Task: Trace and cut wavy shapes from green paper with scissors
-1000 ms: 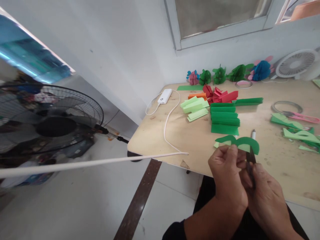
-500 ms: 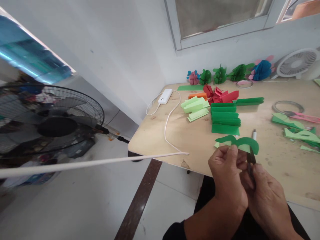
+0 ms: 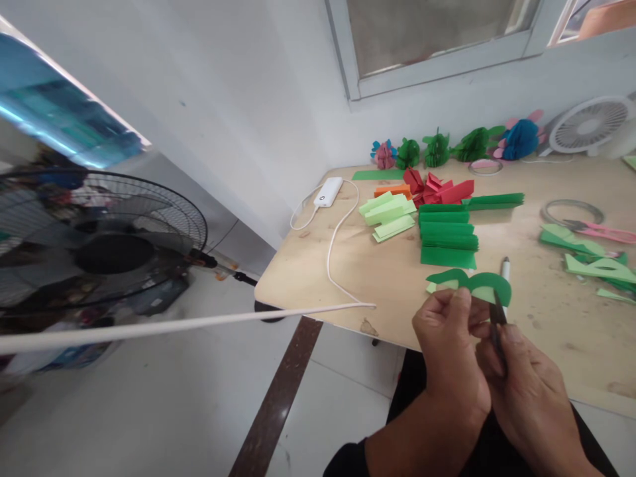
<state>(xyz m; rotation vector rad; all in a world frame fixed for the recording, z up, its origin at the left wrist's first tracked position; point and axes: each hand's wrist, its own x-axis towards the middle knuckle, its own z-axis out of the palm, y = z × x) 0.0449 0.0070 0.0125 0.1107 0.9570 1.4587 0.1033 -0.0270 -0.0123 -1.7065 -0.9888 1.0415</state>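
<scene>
Between thumb and fingers, my left hand (image 3: 450,331) pinches a piece of green paper (image 3: 489,283) with a curved, scalloped upper edge and lighter green showing beneath. My right hand (image 3: 527,377) is closed around a pair of dark scissors (image 3: 499,326), whose handles are mostly hidden by the fingers. The blades reach the right part of the green paper. Just behind the paper, a white marker (image 3: 505,268) lies on the table. Dark green pleated paper (image 3: 447,237) rests beyond my hands.
The wooden table (image 3: 298,265) also bears light green folded strips (image 3: 390,211), red folded paper (image 3: 442,189), paper scraps (image 3: 599,265), pink-handled scissors (image 3: 609,232) and a power bank (image 3: 328,191) with a white cable. Several paper figures (image 3: 437,150) and a small fan (image 3: 591,126) line the wall.
The scissor blades look more closed on the green paper than before. Both hands have shifted very slightly to the left; everything else on the table is unchanged.
</scene>
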